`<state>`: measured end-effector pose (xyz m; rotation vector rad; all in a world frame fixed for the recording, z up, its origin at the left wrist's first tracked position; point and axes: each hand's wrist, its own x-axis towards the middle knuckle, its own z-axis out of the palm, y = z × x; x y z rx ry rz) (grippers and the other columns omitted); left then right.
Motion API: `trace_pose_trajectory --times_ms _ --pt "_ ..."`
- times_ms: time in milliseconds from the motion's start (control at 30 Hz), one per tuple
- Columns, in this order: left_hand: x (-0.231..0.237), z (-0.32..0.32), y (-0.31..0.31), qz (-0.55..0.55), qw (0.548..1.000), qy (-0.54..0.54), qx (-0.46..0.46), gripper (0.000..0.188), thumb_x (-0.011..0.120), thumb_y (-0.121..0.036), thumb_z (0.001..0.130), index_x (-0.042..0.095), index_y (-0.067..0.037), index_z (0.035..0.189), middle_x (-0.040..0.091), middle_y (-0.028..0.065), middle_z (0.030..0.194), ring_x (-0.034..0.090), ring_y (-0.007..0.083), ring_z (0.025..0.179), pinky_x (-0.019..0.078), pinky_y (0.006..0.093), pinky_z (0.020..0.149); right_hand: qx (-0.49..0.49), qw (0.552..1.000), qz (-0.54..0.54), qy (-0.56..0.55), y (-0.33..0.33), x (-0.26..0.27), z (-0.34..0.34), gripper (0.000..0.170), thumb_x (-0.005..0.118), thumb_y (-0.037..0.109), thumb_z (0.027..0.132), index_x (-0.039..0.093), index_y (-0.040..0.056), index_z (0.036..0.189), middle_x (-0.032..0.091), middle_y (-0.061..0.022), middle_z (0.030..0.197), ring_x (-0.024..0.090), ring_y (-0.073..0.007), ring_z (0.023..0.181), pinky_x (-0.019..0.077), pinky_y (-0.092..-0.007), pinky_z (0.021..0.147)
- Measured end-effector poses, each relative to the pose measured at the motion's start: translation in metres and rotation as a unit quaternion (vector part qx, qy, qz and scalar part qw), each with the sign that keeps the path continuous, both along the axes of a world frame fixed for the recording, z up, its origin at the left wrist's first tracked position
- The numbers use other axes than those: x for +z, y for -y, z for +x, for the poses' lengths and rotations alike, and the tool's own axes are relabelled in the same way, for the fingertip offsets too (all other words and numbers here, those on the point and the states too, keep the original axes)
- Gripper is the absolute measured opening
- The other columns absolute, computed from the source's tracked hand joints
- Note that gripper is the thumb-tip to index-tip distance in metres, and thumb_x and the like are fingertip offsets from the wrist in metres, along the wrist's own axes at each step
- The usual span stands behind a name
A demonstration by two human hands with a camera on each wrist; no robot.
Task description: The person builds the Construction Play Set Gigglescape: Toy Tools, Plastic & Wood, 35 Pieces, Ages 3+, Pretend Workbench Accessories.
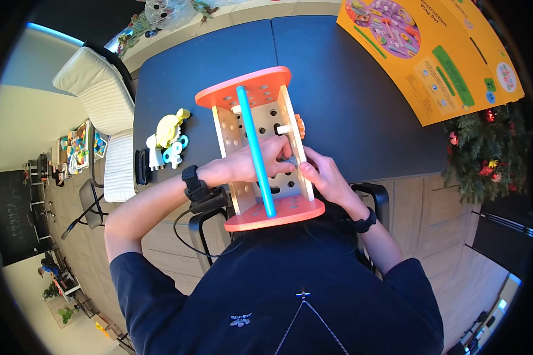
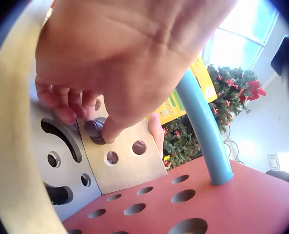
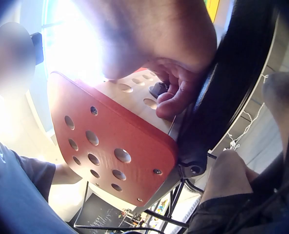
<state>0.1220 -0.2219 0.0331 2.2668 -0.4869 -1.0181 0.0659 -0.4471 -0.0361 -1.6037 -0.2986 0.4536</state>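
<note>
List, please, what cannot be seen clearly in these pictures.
Left wrist view: part of the gray bolt, behind the left hand.
Right wrist view: part of the dark knob, behind the right hand.
Head view: top of yellow box, cut by edge.
Head view: writing on board, too small.

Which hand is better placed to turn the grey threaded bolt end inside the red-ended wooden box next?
Probably the left hand: it reaches inside the box, right at the bolt end. The right hand is outside the pale wooden side panel, which blocks it.
</note>
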Motion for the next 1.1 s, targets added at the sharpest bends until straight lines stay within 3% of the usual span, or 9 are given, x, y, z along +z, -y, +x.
trace_pose_trajectory --times_ms 200,400,600,700,900,1100 --pt "-0.017 -0.002 -0.004 -0.046 0.999 -0.006 -0.013 0.039 0.070 -0.037 0.102 0.065 0.002 0.109 0.066 0.0142 0.095 0.065 0.0253 0.087 0.0525 0.0394 0.078 0.006 1.000 -0.015 0.002 0.002 0.004 0.000 0.087 0.060 0.059 0.101 0.046 -0.0081 0.155 0.070 -0.0126 0.094 0.065 -0.0176 0.085 0.0525 -0.0354 0.079" --pt "-0.010 0.005 -0.002 -0.037 0.996 -0.078 0.006 0.040 0.073 -0.038 0.100 0.063 0.001 0.101 0.065 0.0122 0.091 0.063 0.0249 0.084 0.0511 0.0395 0.075 0.010 1.000 -0.014 0.000 0.002 0.005 0.001 0.086 0.060 0.058 0.101 0.046 -0.0081 0.155 0.071 -0.0131 0.095 0.064 -0.0175 0.084 0.0522 -0.0358 0.078" --pt "-0.008 0.000 0.003 -0.027 0.994 0.100 -0.046 0.044 0.077 -0.039 0.097 0.055 -0.002 0.090 0.060 0.0106 0.085 0.061 0.0250 0.080 0.0494 0.0403 0.071 0.004 1.000 -0.008 0.001 0.002 0.007 0.002 0.085 0.060 0.057 0.102 0.045 -0.0081 0.155 0.070 -0.0127 0.093 0.064 -0.0175 0.083 0.0521 -0.0361 0.078" --pt "-0.011 -0.003 0.002 -0.046 0.988 0.143 -0.044 0.042 0.076 -0.039 0.098 0.059 -0.001 0.093 0.062 0.0107 0.085 0.062 0.0229 0.080 0.0496 0.0399 0.071 -0.007 1.000 0.004 0.007 0.001 0.003 0.001 0.086 0.059 0.057 0.102 0.045 -0.0088 0.155 0.070 -0.0123 0.092 0.064 -0.0173 0.083 0.0523 -0.0357 0.078" --pt "-0.008 0.008 0.000 -0.021 0.997 -0.074 -0.003 0.041 0.071 -0.039 0.101 0.070 0.002 0.104 0.067 0.0121 0.090 0.065 0.0230 0.082 0.0516 0.0394 0.075 0.004 1.000 0.002 0.002 0.002 0.004 0.001 0.087 0.059 0.057 0.102 0.044 -0.0103 0.155 0.070 -0.0123 0.093 0.065 -0.0166 0.084 0.0526 -0.0344 0.078" --pt "-0.006 0.008 0.004 0.014 0.999 0.001 -0.046 0.042 0.071 -0.040 0.101 0.071 0.003 0.102 0.067 0.0120 0.091 0.065 0.0235 0.082 0.0514 0.0393 0.074 0.006 1.000 -0.002 0.004 0.003 0.002 0.002 0.085 0.058 0.057 0.103 0.045 -0.0097 0.155 0.069 -0.0118 0.092 0.063 -0.0160 0.082 0.0519 -0.0344 0.076"
